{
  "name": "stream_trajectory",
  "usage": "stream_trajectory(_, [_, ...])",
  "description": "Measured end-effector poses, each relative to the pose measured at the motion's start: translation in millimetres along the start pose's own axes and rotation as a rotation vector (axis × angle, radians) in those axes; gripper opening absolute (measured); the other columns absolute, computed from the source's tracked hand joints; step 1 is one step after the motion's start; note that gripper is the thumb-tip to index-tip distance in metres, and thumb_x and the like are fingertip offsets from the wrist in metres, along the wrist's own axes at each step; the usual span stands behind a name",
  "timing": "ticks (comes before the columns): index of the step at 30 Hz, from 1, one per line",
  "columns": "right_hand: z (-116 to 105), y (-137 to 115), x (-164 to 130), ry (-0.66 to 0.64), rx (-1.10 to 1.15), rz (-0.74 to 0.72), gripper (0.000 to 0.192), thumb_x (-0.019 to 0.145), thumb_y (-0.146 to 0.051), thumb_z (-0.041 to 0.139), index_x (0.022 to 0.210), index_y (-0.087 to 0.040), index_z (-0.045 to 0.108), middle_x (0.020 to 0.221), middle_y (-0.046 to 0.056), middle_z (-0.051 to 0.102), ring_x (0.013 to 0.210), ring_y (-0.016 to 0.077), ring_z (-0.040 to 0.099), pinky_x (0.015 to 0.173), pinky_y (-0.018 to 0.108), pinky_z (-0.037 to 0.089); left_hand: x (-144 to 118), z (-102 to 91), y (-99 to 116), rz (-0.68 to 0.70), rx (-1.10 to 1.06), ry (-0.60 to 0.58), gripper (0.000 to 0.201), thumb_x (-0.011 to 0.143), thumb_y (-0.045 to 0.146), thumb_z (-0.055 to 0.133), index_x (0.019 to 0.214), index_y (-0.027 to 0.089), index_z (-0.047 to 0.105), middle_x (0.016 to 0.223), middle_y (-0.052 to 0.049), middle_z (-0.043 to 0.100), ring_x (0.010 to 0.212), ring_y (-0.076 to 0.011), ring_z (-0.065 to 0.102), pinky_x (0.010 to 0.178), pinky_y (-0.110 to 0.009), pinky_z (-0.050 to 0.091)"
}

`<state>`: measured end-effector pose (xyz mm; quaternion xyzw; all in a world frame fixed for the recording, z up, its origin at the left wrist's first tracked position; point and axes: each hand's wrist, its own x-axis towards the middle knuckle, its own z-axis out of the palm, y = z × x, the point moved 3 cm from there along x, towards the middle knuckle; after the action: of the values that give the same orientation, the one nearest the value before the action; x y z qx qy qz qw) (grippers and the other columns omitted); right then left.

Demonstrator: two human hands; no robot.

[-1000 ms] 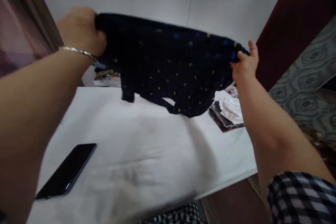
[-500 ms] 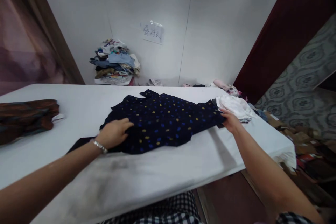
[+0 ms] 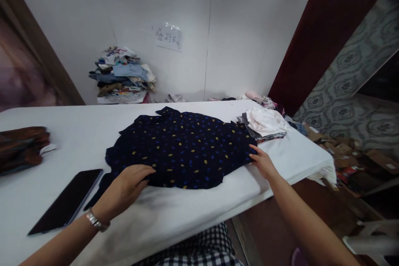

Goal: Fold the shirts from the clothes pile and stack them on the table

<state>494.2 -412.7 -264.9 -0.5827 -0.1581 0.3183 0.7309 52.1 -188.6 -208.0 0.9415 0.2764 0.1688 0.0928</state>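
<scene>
the dark dotted garment [image 3: 182, 151] lies flat on the white table [image 3: 193, 212], looking soft, light and limp, best taken at its edges, where the left hand [image 3: 126, 187] and the right hand [image 3: 263, 162] rest open, fingers apart, pinching nothing.

The dark navy cloth garment with blue and yellow dots [image 3: 183, 153] looks thin, soft and matt, lying on a smooth matt white cloth table cover [image 3: 193, 212]. The flat black phone [image 3: 67, 201] is glossy, and the silvery metal bracelet [image 3: 95, 221] shines.
</scene>
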Motion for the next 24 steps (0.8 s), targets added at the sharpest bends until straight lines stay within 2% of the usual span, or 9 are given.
stream_trajectory(4, [-14, -5, 2, 0.039, -0.008, -0.023, 0.046, 0.051, -0.015, 0.078, 0.097, -0.023, 0.072, 0.074, -0.002, 0.069, 0.052, 0.011, 0.055, 0.041, 0.021, 0.044, -5, -7.2, -1, -0.12, -0.033, 0.048, 0.035, 0.086, 0.047, 0.042, 0.1, 0.028, 0.068, 0.103, -0.004, 0.074, 0.098, -0.0248, 0.067, 0.088, -0.035, 0.053])
stream_trajectory(8, [-34, 7, 4, 0.122, -0.31, 0.021, 0.047, 0.055, -0.017, 0.07, 0.102, -0.02, 0.07, 0.071, 0.001, 0.066, 0.054, 0.0156, 0.057, 0.046, 0.028, 0.049, -12, 5.0, -5, -0.118, 0.048, -0.019, 0.037, 0.088, 0.04, 0.038, 0.097, 0.024, 0.07, 0.099, -0.007, 0.074, 0.094, -0.0245, 0.068, 0.085, -0.035, 0.053])
stream_trajectory(10, [-40, 8, 1, 0.177, -0.508, -0.132, 0.046, 0.06, -0.022, 0.068, 0.105, -0.02, 0.07, 0.086, 0.005, 0.07, 0.069, 0.0211, 0.063, 0.057, 0.035, 0.055, -18, 13.0, -8, -0.11, 0.064, -0.029, 0.037, 0.088, 0.034, 0.038, 0.101, 0.022, 0.07, 0.101, -0.007, 0.074, 0.096, -0.0239, 0.068, 0.087, -0.034, 0.053])
stream_trajectory(12, [-34, 6, -12, 0.186, -0.73, -0.371, 0.04, 0.066, -0.027, 0.065, 0.105, -0.019, 0.07, 0.106, 0.01, 0.069, 0.094, 0.0275, 0.065, 0.076, 0.043, 0.056, -23, 18.7, -12, -0.107, 0.066, -0.033, 0.037, 0.084, 0.027, 0.04, 0.104, 0.021, 0.07, 0.105, -0.007, 0.073, 0.099, -0.0233, 0.067, 0.091, -0.035, 0.052])
stream_trajectory(14, [-13, 8, -34, 0.045, -0.883, -0.572, 0.034, 0.076, -0.03, 0.06, 0.107, -0.02, 0.07, 0.117, 0.012, 0.067, 0.109, 0.0288, 0.061, 0.088, 0.045, 0.053, -28, 21.3, -14, -0.117, 0.05, -0.04, 0.038, 0.079, 0.022, 0.042, 0.103, 0.021, 0.071, 0.108, -0.007, 0.072, 0.1, -0.0228, 0.066, 0.093, -0.035, 0.05])
stream_trajectory(17, [47, 25, -77, -0.447, -0.945, -0.669, 0.032, 0.09, -0.031, 0.052, 0.118, -0.025, 0.066, 0.117, 0.009, 0.068, 0.109, 0.0242, 0.062, 0.092, 0.043, 0.053, -28, 20.1, -15, -0.194, -0.015, -0.04, 0.033, 0.078, 0.028, 0.045, 0.097, 0.021, 0.072, 0.105, -0.007, 0.072, 0.098, -0.023, 0.066, 0.093, -0.034, 0.05])
stream_trajectory(19, [94, 36, -105, -0.709, -1.002, -0.752, 0.038, 0.091, -0.03, 0.054, 0.128, -0.026, 0.06, 0.128, 0.009, 0.063, 0.124, 0.0244, 0.053, 0.105, 0.045, 0.044, -25, 18.1, -13, -0.289, -0.093, -0.041, 0.034, 0.08, 0.039, 0.046, 0.094, 0.021, 0.071, 0.1, -0.007, 0.073, 0.093, -0.0231, 0.067, 0.089, -0.032, 0.052])
stream_trajectory(21, [136, 46, -121, -0.809, -1.111, -0.791, 0.049, 0.089, -0.027, 0.058, 0.137, -0.023, 0.052, 0.136, 0.011, 0.057, 0.13, 0.0258, 0.046, 0.11, 0.047, 0.037, -20, 16.2, -11, -0.39, -0.183, -0.045, 0.037, 0.08, 0.047, 0.047, 0.093, 0.022, 0.071, 0.096, -0.005, 0.074, 0.088, -0.0225, 0.068, 0.084, -0.03, 0.053])
stream_trajectory(24, [176, 52, -126, -0.864, -1.237, -0.731, 0.041, 0.089, -0.016, 0.053, 0.129, -0.019, 0.059, 0.116, 0.013, 0.066, 0.113, 0.024, 0.057, 0.103, 0.045, 0.041, -15, 12.9, -13, -0.48, -0.28, -0.032, 0.04, 0.077, 0.054, 0.049, 0.091, 0.024, 0.072, 0.092, -0.002, 0.075, 0.085, -0.0214, 0.069, 0.08, -0.028, 0.053])
